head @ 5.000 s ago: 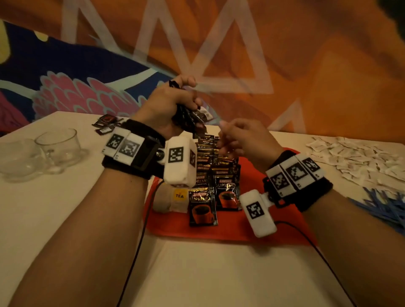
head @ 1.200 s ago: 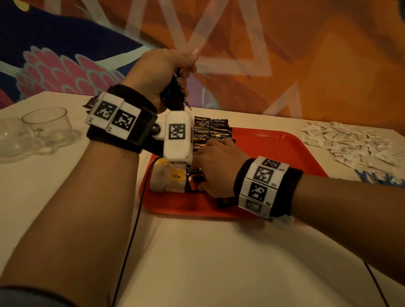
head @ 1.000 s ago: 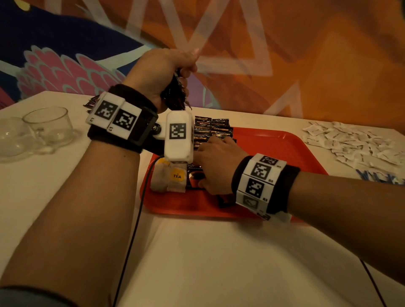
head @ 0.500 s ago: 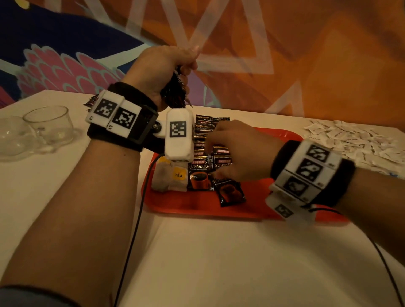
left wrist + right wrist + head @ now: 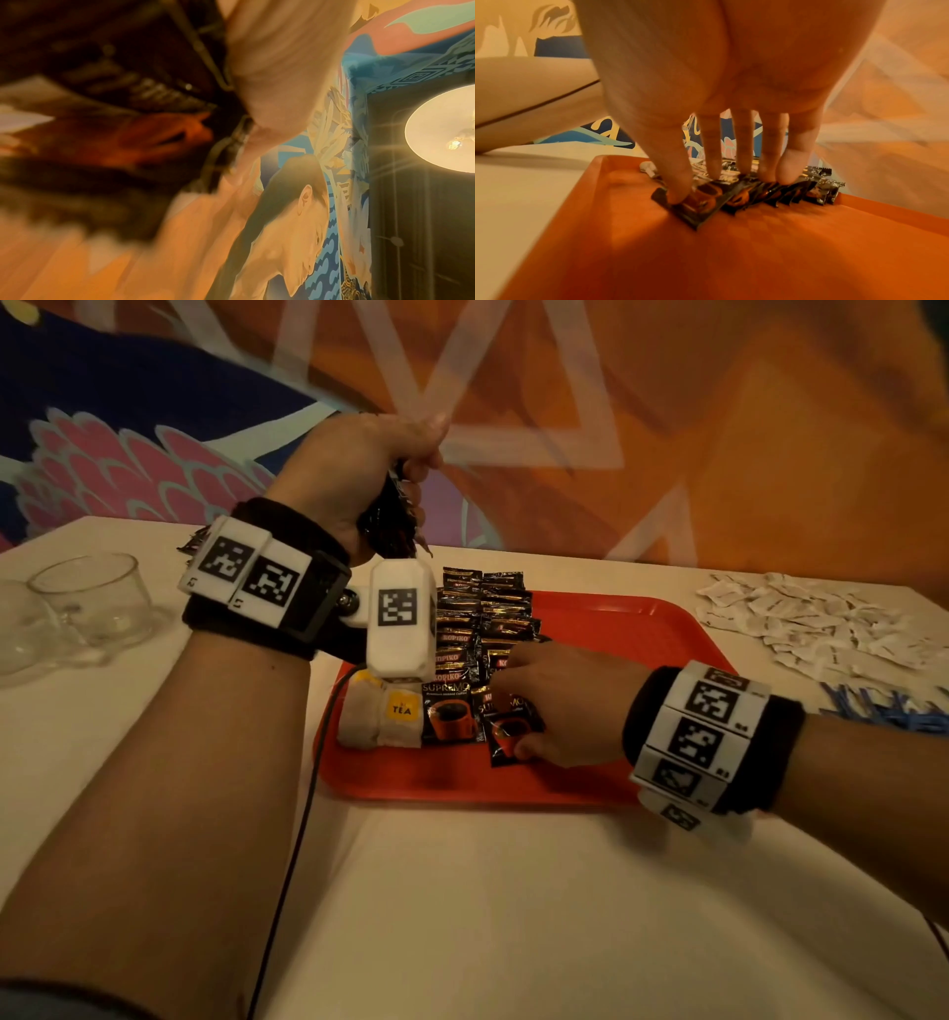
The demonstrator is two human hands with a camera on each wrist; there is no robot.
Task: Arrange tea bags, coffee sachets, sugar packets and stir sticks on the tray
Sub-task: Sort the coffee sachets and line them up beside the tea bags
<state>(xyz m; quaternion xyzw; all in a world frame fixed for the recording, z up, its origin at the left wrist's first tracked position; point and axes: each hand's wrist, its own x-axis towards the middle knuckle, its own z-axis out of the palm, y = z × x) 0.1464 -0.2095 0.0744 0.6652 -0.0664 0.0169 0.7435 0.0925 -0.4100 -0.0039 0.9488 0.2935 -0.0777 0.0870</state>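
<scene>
"KOPIKO" and "SUPREMO" are printed on the black coffee sachets (image 5: pixel 464 654), each with an orange cup pictured, laid in overlapping rows on the red tray (image 5: pixel 606 629) on the table (image 5: pixel 462 906). "TEA" is read on a yellow tag of the tea bags (image 5: pixel 382 719) at the tray's left. The nearest sachet (image 5: pixel 511 729) is pressed flat by the right hand (image 5: pixel 557 706), fingers straight. A bunch of sachets (image 5: pixel 390 526) is gripped in the raised left hand (image 5: pixel 354 469).

Café-like room: bright wall mural (image 5: pixel 154 428)
</scene>
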